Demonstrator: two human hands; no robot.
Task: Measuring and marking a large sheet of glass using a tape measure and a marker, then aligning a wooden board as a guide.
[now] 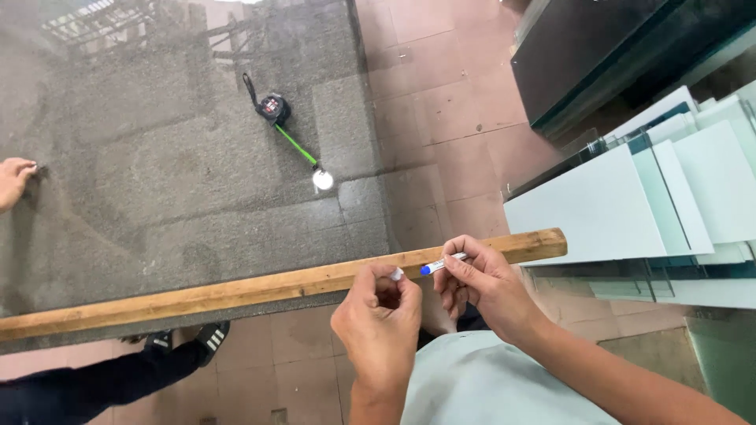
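My right hand (482, 287) holds a white marker pen (439, 265) with a blue tip pointing left. My left hand (379, 319) is closed around the pen's small cap (398, 274), just left of the tip. Both hands hover over a long wooden straightedge (236, 291) that lies across the near edge of a large glass sheet (157, 181) resting on a grey carpeted table. A black tape measure (274, 108) with a green tape pulled out lies on the glass farther away.
Another person's hand (14, 181) rests on the glass at the far left, and a dark-sleeved leg with a shoe (211, 337) shows below the table. Stacked glass panes (669, 205) stand at the right. Reddish floor tiles (441, 118) lie between.
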